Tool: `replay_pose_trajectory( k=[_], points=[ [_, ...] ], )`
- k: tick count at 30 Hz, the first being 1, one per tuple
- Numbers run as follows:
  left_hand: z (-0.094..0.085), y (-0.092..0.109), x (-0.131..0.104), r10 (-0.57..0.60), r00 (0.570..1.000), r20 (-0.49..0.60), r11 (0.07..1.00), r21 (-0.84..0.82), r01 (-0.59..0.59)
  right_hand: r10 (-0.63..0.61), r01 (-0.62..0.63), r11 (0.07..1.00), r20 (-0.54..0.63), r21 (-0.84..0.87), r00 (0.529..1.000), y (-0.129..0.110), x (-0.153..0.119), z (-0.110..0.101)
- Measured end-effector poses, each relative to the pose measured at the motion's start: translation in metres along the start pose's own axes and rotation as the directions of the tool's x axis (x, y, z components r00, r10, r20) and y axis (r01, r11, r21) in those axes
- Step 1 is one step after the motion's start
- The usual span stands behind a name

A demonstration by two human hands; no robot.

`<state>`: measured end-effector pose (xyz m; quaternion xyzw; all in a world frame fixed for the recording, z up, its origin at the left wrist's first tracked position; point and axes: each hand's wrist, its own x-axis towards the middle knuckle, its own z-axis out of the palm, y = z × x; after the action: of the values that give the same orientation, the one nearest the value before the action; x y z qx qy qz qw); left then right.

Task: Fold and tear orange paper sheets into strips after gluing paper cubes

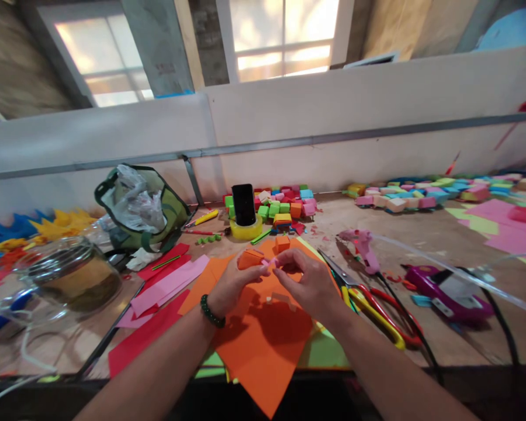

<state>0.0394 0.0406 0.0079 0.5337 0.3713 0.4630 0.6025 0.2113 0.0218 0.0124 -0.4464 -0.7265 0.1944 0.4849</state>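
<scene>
Above a stack of orange paper [263, 345], my two hands meet at the fingertips. My left hand [232, 283], with a dark bead bracelet at the wrist, is closed around a small folded orange paper piece [251, 258]. A tiny pink paper piece [270, 264] sits between both hands' fingertips, and my right hand [309, 283] pinches its right side. Just beyond the fingers stands an orange paper cube [283, 243]. A pale narrow strip [281, 300] lies on the orange sheets below my hands.
Right of my hands lie scissors with red and yellow handles [383, 310], a pink glue gun [363, 248] and a purple tool [449, 295]. A phone [244, 204] stands in a yellow tape roll [245, 230] before several colored paper cubes [274, 210]. Leftward are a green bag [170, 210] and a glass jar [76, 275].
</scene>
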Motion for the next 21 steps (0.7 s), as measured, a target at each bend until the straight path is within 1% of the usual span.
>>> replay_pose_trajectory(
  k=[4,7,10,12,15,17,18,20,21],
  points=[
    [-0.001,-0.003,0.002,-0.018,0.998,-0.055,0.997,-0.073,0.014,0.013,-0.014,1.000,0.015,0.017,1.000,-0.001,-0.001,-0.001],
    [0.000,-0.004,0.002,-0.007,0.999,-0.052,0.995,-0.095,0.002,0.019,-0.019,0.999,0.027,0.030,0.999,-0.001,-0.002,-0.001],
    [0.001,-0.004,0.003,0.027,0.998,-0.050,0.996,-0.079,-0.031,0.026,-0.027,0.999,0.040,0.022,0.999,-0.004,-0.004,-0.003],
    [0.000,-0.005,0.003,0.043,0.997,-0.060,0.998,-0.050,-0.046,0.024,-0.021,0.998,0.058,-0.053,0.998,-0.006,-0.006,-0.010],
    [-0.007,-0.006,0.006,0.035,0.995,-0.099,0.998,-0.051,-0.040,0.040,-0.022,0.959,0.058,-0.282,0.998,-0.004,-0.012,-0.031],
    [-0.011,-0.008,0.008,0.006,0.992,-0.122,0.993,-0.117,-0.020,0.111,-0.098,0.871,-0.002,-0.481,0.994,0.005,-0.017,-0.051],
    [-0.013,-0.008,0.009,-0.012,0.991,-0.131,0.987,-0.162,-0.009,0.169,-0.162,0.799,-0.043,-0.579,0.985,0.011,-0.019,-0.062],
    [-0.013,-0.008,0.010,-0.067,0.989,-0.132,0.967,-0.253,0.032,0.301,-0.306,0.601,-0.146,-0.738,0.942,0.026,-0.022,-0.085],
    [-0.012,-0.007,0.010,-0.101,0.987,-0.126,0.954,-0.292,0.060,0.351,-0.348,0.517,-0.178,-0.782,0.919,0.035,-0.022,-0.095]
  ],
)
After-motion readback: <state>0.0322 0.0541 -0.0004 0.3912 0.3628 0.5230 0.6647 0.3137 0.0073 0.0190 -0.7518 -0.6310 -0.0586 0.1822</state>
